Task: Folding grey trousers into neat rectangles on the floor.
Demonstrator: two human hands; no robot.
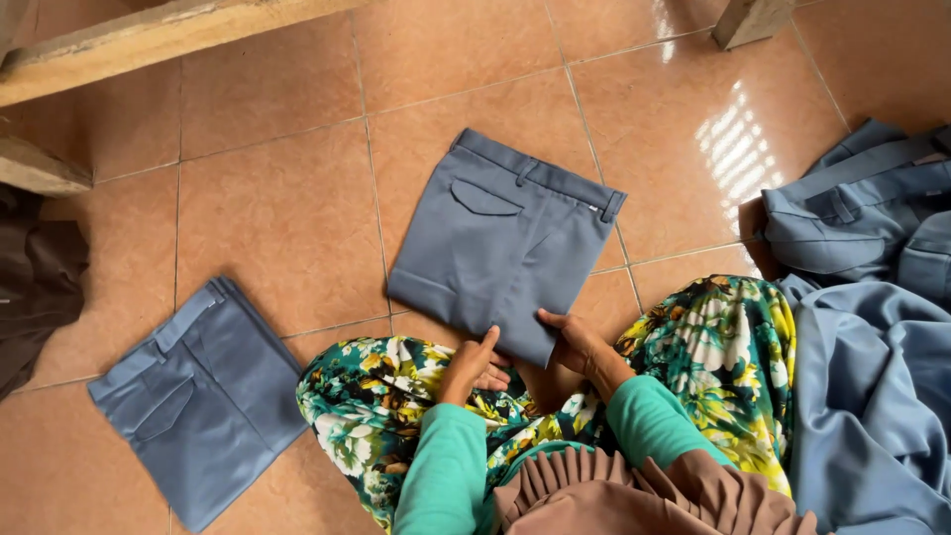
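A folded pair of grey-blue trousers (pixel 500 238) lies flat on the tiled floor in front of me, back pocket and waistband facing up. My left hand (pixel 474 365) rests by its near edge, fingers bent, thumb touching the cloth. My right hand (pixel 575 342) grips the near right corner of the folded trousers. My knees in floral green fabric (pixel 376 396) sit just below them.
A second folded grey-blue pair (pixel 203 396) lies at lower left. A heap of unfolded grey-blue trousers (pixel 872 297) fills the right side. Dark brown cloth (pixel 35 287) sits at the left edge. Wooden furniture legs (pixel 149 40) cross the top.
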